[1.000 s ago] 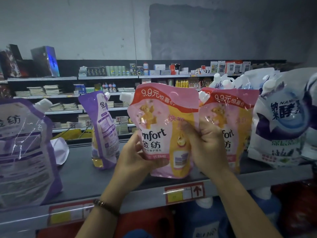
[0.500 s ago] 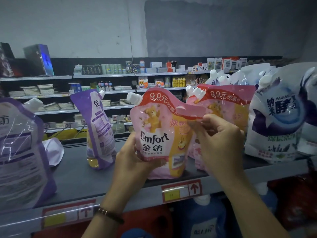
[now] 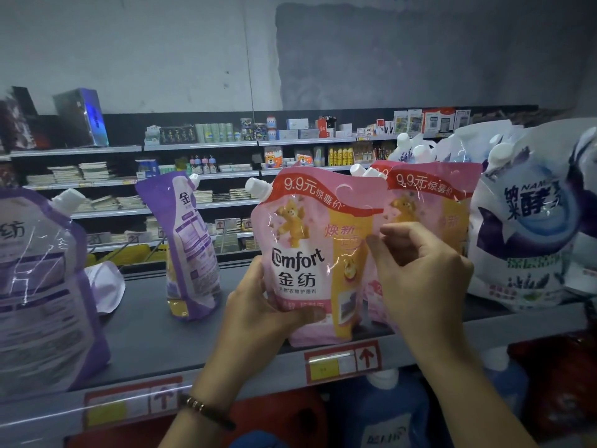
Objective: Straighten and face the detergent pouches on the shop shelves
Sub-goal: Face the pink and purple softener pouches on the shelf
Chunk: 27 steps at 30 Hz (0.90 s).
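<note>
— Where's the pink pouch (image 3: 310,253)?
— It's standing at the front edge of the grey shelf (image 3: 145,334). It's upright with its long axis vertical and the printed face toward us. The white spout (image 3: 256,188) sits at the top-left corner and angles up and left.
— Hands?
— The left hand (image 3: 258,315) grips its lower left edge, thumb across the front. The right hand (image 3: 420,270) is curled at its right edge, against the second pink pouch (image 3: 429,205). I cannot tell whether it pinches.

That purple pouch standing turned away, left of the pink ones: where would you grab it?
I'd take the purple pouch by its side seams around mid-height, reaching from the front. It stands with bare shelf on both sides, so both edges are free; the white spout on top gives little leverage.
</note>
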Each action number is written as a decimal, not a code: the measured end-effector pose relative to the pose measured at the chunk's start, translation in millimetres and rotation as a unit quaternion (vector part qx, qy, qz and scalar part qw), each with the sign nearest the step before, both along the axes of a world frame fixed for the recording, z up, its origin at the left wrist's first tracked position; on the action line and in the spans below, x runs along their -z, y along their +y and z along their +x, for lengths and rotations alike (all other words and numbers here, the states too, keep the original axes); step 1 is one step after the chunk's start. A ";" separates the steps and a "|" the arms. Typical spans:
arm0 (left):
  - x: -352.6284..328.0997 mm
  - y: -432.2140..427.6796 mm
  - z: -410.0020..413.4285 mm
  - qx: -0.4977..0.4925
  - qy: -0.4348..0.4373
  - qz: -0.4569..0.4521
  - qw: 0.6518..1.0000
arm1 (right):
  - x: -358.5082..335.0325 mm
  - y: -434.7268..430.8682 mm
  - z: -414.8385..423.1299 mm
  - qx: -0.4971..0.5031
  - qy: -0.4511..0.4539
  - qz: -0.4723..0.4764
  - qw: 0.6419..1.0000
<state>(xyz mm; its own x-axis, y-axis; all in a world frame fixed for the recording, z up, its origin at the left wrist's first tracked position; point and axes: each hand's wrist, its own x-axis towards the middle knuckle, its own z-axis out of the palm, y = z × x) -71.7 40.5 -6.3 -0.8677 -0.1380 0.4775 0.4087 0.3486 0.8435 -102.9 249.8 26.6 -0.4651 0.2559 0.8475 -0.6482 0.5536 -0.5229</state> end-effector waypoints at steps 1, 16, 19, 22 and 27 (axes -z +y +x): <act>0.5 0.1 0.1 -0.002 -0.001 -0.005 1.000 | 1.3 0.9 0.6 0.004 -0.005 0.002 1.000; 1.8 5.6 0.2 -0.003 -0.023 -0.008 1.000 | -4.2 2.9 12.6 -0.002 -0.048 0.050 0.998; 0.8 5.4 2.3 -0.009 -0.032 -0.021 0.999 | -6.0 4.4 12.2 -0.010 -0.049 0.057 0.997; -8.3 3.0 6.0 0.011 -0.055 -0.021 0.998 | -9.9 7.8 10.8 -0.021 -0.044 0.062 0.997; -28.2 -18.5 7.4 0.028 -0.081 -0.044 0.995 | -28.0 19.5 5.7 -0.043 -0.014 0.073 0.996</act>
<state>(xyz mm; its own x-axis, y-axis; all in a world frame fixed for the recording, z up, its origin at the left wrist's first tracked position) -64.3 22.0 21.9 -0.9395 -0.0518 0.3386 0.2903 0.4040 0.8675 -97.2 269.3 54.6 -0.5039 0.0892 0.8591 -0.6826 0.5683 -0.4594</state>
